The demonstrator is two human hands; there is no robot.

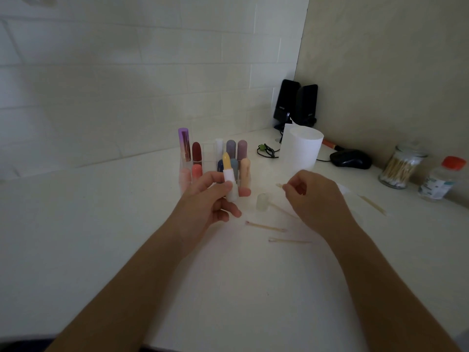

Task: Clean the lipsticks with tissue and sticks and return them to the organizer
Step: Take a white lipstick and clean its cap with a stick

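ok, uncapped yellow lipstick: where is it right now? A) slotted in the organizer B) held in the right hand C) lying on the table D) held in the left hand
D: the left hand grips the yellow lipstick upright in front of the organizer; the right hand pinches a cotton stick.

White tiled wall (114,72) is running behind and left of the hands; plain beige wall (393,72) is meeting it at a corner beyond the right hand. White counter (101,224) is spreading under both hands. Speakers (295,104) are standing in that corner. Light is dim, shadows soft.
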